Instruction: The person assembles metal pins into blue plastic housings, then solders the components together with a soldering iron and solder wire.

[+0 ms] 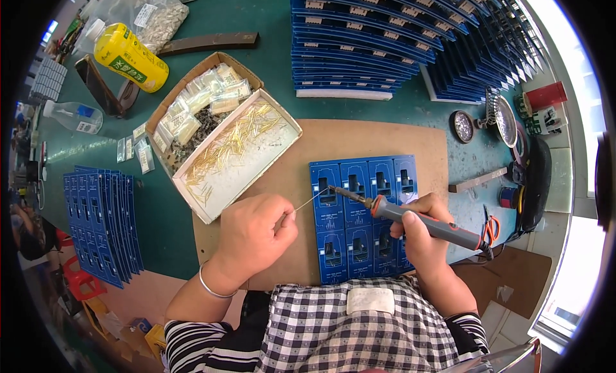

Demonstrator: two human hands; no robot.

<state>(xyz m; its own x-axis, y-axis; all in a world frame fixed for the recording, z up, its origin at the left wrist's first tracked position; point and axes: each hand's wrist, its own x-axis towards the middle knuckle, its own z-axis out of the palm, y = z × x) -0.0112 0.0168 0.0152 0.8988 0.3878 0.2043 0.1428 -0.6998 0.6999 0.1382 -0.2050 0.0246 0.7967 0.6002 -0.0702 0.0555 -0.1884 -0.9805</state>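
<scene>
My left hand (255,235) is closed, pinching a thin solder wire (309,202) between thumb and fingertips. The wire reaches to the upper left part of a blue circuit board panel (333,222), which lies on a brown board (282,257). Wrapped round the grey handle of a soldering iron (449,232) is my right hand (425,239). The iron's tip points left and meets the wire's end at the panel's upper left cutout; whether they touch is too small to tell. My fingers cover part of the panel's right side.
Left of the panel stands an open carton (282,139) with gold pins and small bagged parts. Stacked blue boards (359,65) rise at the back, and more boards (96,219) stand at left. A yellow bottle (131,57) is behind the carton. Right are a round tin (463,127) and an iron stand (505,121).
</scene>
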